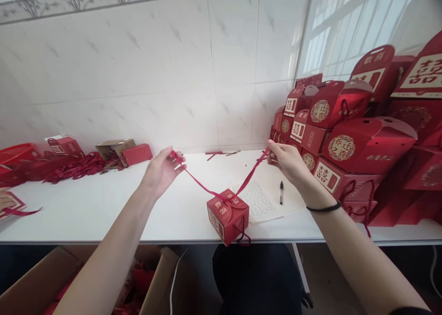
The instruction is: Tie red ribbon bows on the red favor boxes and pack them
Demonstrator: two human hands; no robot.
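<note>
A small red gift box (pixel 221 213) with gold lettering stands near the front edge of the table. A red ribbon (pixel 247 178) rises from its top in two strands, spread in a V. My left hand (pixel 164 167) pinches the end of one strand, up and to the left of the box. Up and to the right, my right hand (pixel 283 157) pinches the other strand. Both strands look taut. A dark red cord handle (pixel 245 239) hangs at the box's right side.
Stacked red gift boxes (pixel 369 144) fill the right side. A written sheet (pixel 257 200) and a pen (pixel 281 193) lie behind the box. Loose red ribbons (pixel 81 166) are heaped at the left, near another person's hand (pixel 4 200). A cardboard carton (pixel 155 282) stands below.
</note>
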